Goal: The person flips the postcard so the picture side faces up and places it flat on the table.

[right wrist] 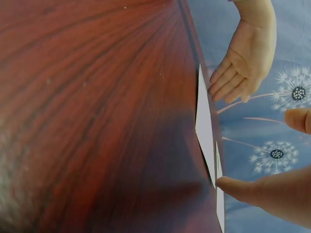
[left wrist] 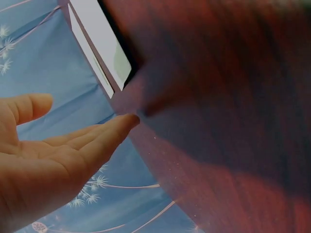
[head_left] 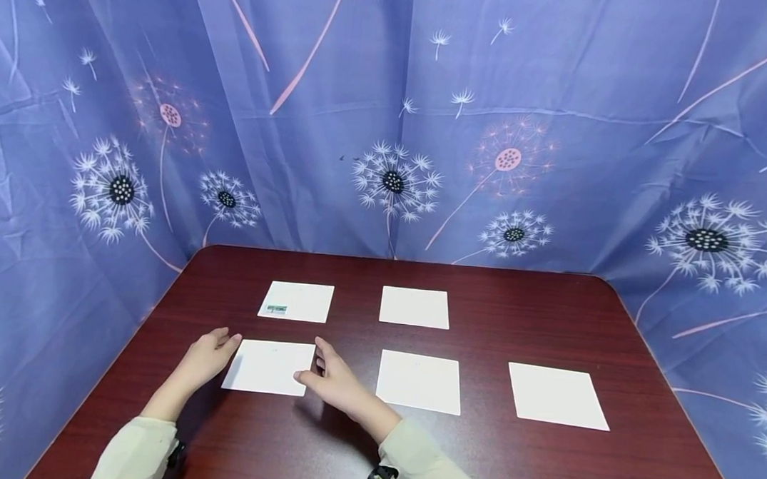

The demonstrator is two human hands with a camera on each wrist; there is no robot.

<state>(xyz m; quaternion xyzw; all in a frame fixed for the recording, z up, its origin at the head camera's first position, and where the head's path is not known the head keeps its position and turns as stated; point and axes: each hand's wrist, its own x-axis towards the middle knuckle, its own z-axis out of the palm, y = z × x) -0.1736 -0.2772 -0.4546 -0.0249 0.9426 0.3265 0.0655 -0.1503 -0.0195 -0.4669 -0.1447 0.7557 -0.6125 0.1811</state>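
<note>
A white card [head_left: 269, 367] lies flat on the table at the front left, between the two hands. My left hand [head_left: 207, 358] is at its left edge, fingers loosely extended, fingertips near the upper left corner. On the other side, my right hand [head_left: 337, 384] has its thumb over the card's right edge and its fingers just beyond that edge. In the left wrist view the left palm [left wrist: 63, 155] faces up and sideways with nothing in it. From the right wrist, the card [right wrist: 205, 121] shows edge-on, with the right hand's finger [right wrist: 243, 189] overlapping its near end.
Behind lies a white card with a small green picture [head_left: 294, 301], and another white card [head_left: 414, 307] to its right. Two more white cards [head_left: 419, 382] [head_left: 558, 395] are in the front row. The dark red table [head_left: 477, 458] meets a blue dandelion-print curtain [head_left: 335, 159].
</note>
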